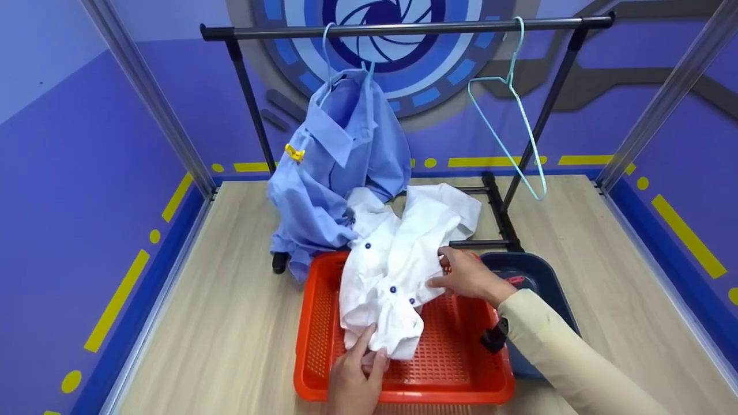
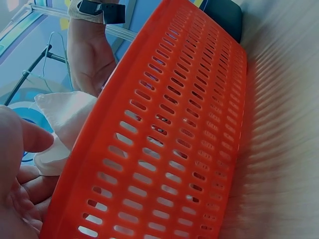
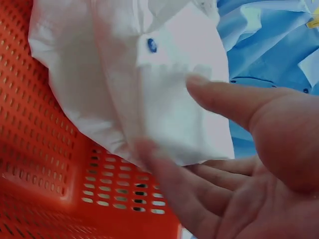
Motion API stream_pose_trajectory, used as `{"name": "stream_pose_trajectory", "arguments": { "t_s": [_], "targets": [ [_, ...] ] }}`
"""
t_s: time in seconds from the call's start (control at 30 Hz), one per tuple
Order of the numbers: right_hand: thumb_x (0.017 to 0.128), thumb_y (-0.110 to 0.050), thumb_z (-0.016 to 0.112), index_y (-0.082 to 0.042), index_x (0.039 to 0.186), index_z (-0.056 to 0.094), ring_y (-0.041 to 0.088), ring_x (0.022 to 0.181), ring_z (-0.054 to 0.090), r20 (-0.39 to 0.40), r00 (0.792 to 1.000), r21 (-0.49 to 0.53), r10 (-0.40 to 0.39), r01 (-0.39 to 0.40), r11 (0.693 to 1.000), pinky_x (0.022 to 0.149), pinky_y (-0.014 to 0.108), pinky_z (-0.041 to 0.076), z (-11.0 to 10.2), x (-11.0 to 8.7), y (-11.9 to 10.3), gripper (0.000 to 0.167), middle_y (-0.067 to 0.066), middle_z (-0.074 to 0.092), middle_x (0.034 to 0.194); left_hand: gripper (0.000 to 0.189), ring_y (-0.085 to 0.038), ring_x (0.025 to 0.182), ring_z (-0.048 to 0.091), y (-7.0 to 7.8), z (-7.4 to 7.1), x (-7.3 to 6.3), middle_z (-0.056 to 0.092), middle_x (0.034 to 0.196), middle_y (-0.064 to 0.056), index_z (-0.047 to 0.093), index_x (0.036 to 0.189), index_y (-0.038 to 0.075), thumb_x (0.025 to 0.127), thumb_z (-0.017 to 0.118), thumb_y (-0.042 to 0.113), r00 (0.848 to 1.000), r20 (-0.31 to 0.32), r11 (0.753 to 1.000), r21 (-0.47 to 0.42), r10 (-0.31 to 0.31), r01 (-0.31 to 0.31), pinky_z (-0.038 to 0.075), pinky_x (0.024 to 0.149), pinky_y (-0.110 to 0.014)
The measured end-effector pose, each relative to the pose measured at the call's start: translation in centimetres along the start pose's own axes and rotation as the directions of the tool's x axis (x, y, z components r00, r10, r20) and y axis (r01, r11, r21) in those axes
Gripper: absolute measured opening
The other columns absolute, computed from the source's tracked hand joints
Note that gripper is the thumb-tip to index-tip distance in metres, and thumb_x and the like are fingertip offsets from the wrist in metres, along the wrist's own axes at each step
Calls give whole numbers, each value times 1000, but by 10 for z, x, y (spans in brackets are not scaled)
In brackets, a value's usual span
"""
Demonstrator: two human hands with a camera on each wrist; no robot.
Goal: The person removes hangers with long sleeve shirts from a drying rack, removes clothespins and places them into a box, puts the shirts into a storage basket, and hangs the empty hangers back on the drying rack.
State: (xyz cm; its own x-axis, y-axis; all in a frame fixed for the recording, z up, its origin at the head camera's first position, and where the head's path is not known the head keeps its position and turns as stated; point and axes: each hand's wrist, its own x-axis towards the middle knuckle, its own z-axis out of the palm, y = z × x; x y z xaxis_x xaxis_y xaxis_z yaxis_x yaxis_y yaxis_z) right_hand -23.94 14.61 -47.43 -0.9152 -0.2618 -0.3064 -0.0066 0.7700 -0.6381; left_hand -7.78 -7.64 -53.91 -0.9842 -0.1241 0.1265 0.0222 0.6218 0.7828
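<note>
A white shirt [image 1: 398, 248] with dark blue buttons lies bunched over the red basket [image 1: 403, 396], its far end spread past the basket's back rim. My left hand [image 1: 356, 372] pinches the shirt's near end between thumb and fingers, over the basket's front rim. In the left wrist view, white cloth [image 2: 70, 117] shows beside the thumb. My right hand [image 1: 467, 274] is at the shirt's right edge, with thumb and fingers spread apart. In the right wrist view, the thumb and a blurred finger of the right hand [image 3: 239, 144] overlap the white cloth.
A blue shirt [image 1: 340, 138] with a yellow clip [image 1: 294, 153] hangs from the black rack [image 1: 415, 29] behind the basket. An unloaded light-blue hanger [image 1: 512, 86] hangs at right. A dark bin [image 1: 542, 276] with a red item [image 1: 515, 280] stands right of the basket. Walls flank the table.
</note>
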Motion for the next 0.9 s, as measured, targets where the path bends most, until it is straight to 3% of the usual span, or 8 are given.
{"name": "stream_pose_trajectory", "arguments": {
  "t_s": [0.17,0.27,0.37,0.53,0.77,0.9],
  "targets": [
    [83,-11,71,0,103,62,17,69,54,-62,991,-90,-116,110,990,65,29,45,1,2,4,24,8,62,87,51,-20,89,67,2,2,0,71,112,-9,54,138,19,90,67,32,1000,-10,1000,26,-10,10,51,76,-34],
    [80,-8,68,-3,91,66,15,68,50,-58,979,-105,-197,190,976,64,28,42,0,-2,4,12,4,60,77,55,-25,94,68,3,3,-1,68,121,-10,50,141,20,90,66,34,1000,-14,998,61,-9,10,51,78,-38],
    [80,-8,65,-6,86,67,14,64,49,-45,966,-86,-253,249,965,61,26,41,0,-10,1,7,2,57,72,57,-25,90,68,4,3,-1,69,120,-9,48,143,22,91,64,37,1000,-8,996,85,-13,14,51,76,-39],
    [85,-11,61,-6,100,67,13,69,54,-12,958,-71,-285,284,956,63,24,45,3,-26,-10,17,3,62,82,57,-23,87,67,4,3,0,69,118,-10,46,144,22,91,63,39,1000,11,996,82,-28,27,50,75,-39],
    [91,-13,54,-2,125,56,14,78,59,23,965,-42,-261,262,964,69,28,51,14,-49,-27,36,6,64,96,59,-27,117,62,9,-2,4,59,136,-7,42,146,19,93,62,33,994,90,996,66,-62,56,50,95,-44],
    [94,-18,57,-1,140,44,15,87,61,61,964,-16,-258,259,966,79,31,55,19,-60,-32,50,9,63,114,59,-25,120,60,17,-6,5,57,139,-6,41,147,16,93,61,31,994,110,998,65,-23,16,49,96,-43]
  ]
}}
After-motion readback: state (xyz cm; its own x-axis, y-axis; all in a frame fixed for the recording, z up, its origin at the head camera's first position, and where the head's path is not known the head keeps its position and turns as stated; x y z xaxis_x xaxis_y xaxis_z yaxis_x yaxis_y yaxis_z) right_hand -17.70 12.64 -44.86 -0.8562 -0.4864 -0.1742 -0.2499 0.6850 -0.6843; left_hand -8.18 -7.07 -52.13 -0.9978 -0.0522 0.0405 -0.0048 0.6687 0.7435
